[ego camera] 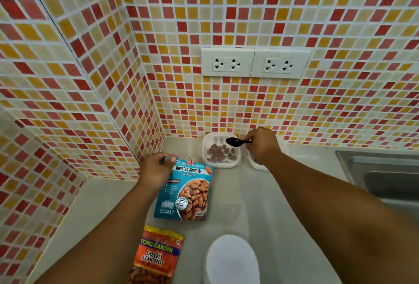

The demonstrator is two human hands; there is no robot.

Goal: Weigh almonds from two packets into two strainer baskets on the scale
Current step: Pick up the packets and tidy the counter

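One strainer basket (221, 152) already held almonds while the right hand (263, 145) gripped a black spoon (237, 141) over it, the left hand (156, 166) pinched the blue packet (186, 193), and the orange packet (157, 255) lay untouched

Glossy printed foil packets: blue packet (184, 190), orange packet (157, 254). White plastic strainer basket (221, 153). Shiny black plastic spoon (235, 141). Brushed metal sink (383, 170).

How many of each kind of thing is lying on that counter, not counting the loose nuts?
Almond packets: 2, the blue packet and the orange packet
Strainer baskets: 2, the basket with almonds and the basket behind the right hand
Spoons: 1, the black spoon
Total: 5
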